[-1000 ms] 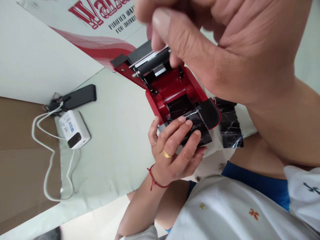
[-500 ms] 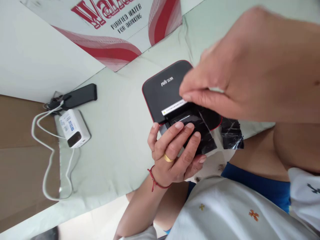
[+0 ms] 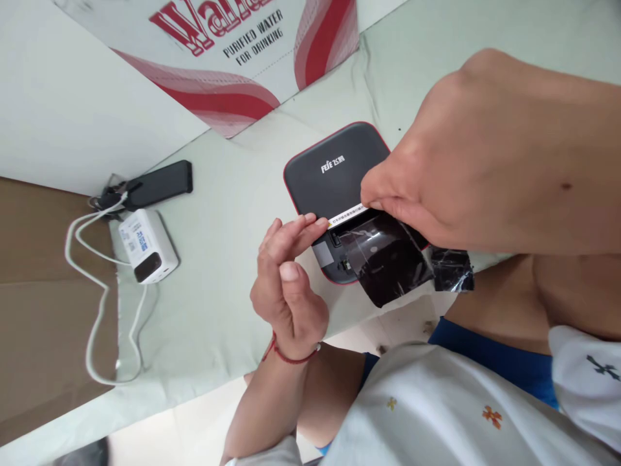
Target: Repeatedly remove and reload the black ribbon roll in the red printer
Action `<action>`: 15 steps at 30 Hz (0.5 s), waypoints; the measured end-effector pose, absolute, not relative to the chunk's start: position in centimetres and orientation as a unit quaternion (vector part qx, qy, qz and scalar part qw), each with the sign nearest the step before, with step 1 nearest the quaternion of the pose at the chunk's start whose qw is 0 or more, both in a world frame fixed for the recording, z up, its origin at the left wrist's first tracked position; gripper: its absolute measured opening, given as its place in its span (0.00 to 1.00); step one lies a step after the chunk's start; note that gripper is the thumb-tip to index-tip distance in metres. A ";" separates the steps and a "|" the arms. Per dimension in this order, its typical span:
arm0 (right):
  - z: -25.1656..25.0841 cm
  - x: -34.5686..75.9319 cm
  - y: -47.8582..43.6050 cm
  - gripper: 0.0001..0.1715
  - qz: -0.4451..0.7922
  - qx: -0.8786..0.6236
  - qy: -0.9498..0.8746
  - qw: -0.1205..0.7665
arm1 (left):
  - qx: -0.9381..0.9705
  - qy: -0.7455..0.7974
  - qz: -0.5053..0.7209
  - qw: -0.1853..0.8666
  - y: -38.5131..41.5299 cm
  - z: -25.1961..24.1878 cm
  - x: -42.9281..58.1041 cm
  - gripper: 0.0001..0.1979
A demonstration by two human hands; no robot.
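A flat black device (image 3: 325,178) with rounded corners, a red rim and white lettering lies at the edge of the cloth-covered table. A white warning label (image 3: 345,215) runs across it. Below the label hangs a shiny black strip (image 3: 385,259), its lower end loose over the table edge. My right hand (image 3: 436,162) is pinched at the label's right end, and its fingers hide what they grip. With fingertips touching the label's left end, my left hand (image 3: 291,285) has its fingers stretched and its thumb apart. Small ports show on the device beside the strip.
On the left lie a white power bank (image 3: 148,249) with a white cable (image 3: 87,323) and a black oblong item (image 3: 162,184). Behind stands a printed water carton (image 3: 233,77). Another piece of shiny black strip (image 3: 451,268) hangs to the right, by my leg.
My left hand has moved left, off the black strip, and turned so its fingertips are at the label. The strip's surface is now exposed. My right hand has shifted slightly down and right.
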State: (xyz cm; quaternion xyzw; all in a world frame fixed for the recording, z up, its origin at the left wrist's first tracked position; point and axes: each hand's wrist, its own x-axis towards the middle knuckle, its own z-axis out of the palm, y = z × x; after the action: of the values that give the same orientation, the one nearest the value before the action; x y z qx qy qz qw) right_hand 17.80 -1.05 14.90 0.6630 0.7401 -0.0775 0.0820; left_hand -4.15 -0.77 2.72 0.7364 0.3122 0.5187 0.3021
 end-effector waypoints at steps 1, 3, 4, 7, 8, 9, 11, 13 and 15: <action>15.1 17.7 -1.1 0.19 -0.081 0.652 0.740 0.142 | 0.728 0.310 0.519 0.322 -0.6 2.8 -4.1 0.16; 15.3 17.7 -1.4 0.15 -0.041 0.633 0.750 0.189 | 0.712 0.304 0.514 0.370 -0.1 2.8 -4.1 0.16; 15.2 17.8 -1.6 0.13 -0.022 0.623 0.761 0.182 | 0.702 0.300 0.511 0.394 0.2 2.7 -4.1 0.17; 14.8 18.4 -2.1 0.08 0.004 0.636 0.760 0.135 | 0.679 0.292 0.511 0.438 1.0 2.2 -4.1 0.22; 14.6 18.6 -2.1 0.07 -0.007 0.650 0.751 0.116 | 0.674 0.290 0.510 0.448 1.2 2.0 -4.1 0.24; 14.5 18.9 -2.2 0.08 -0.024 0.662 0.743 0.094 | 0.672 0.290 0.504 0.458 1.5 2.0 -4.2 0.27; 14.0 19.4 -2.4 0.14 -0.061 0.657 0.750 0.030 | 0.672 0.295 0.476 0.484 1.9 2.0 -4.4 0.35; 13.3 20.1 -2.9 0.22 -0.101 0.615 0.781 -0.030 | 0.676 0.297 0.446 0.506 2.3 2.2 -4.7 0.41; 12.5 20.9 -3.5 0.23 -0.176 0.538 0.823 -0.044 | 0.681 0.290 0.422 0.523 2.6 2.4 -5.0 0.44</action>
State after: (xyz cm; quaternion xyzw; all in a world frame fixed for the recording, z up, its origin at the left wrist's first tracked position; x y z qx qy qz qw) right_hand 20.89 -3.48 12.54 0.5385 0.8230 -0.1755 -0.0438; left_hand -4.98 2.62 2.45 0.6813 0.2904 0.4218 0.5231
